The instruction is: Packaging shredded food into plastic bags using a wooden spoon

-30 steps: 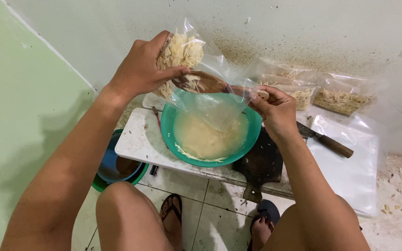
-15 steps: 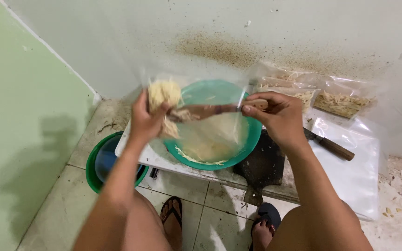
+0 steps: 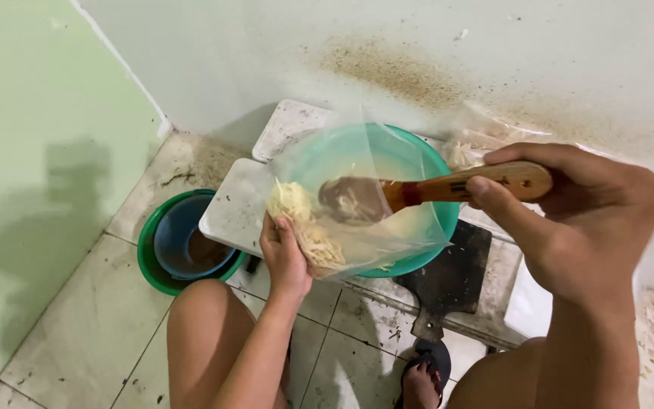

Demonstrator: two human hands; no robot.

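My left hand [image 3: 285, 257] grips the lower corner of a clear plastic bag [image 3: 372, 220] with pale shredded food bunched at its bottom left. My right hand [image 3: 577, 220] holds a wooden spoon [image 3: 448, 185] by its handle; the spoon's dark bowl is inside the bag's open mouth. The bag lies on its side over a teal bowl [image 3: 399, 151], which rests on a white cutting board [image 3: 236, 208] on the floor.
A green basin [image 3: 149, 261] with a blue bowl [image 3: 175, 235] inside sits at the left on the tiled floor. A dark board [image 3: 448, 284] lies under the teal bowl's right side. Another clear bag [image 3: 471, 140] lies by the wall. My knees and sandalled foot [image 3: 429, 371] are below.
My left hand dropped from high above the bowl to its front edge, tipping the bag onto its side. The right hand came closer to the camera, spoon reaching into the bag.
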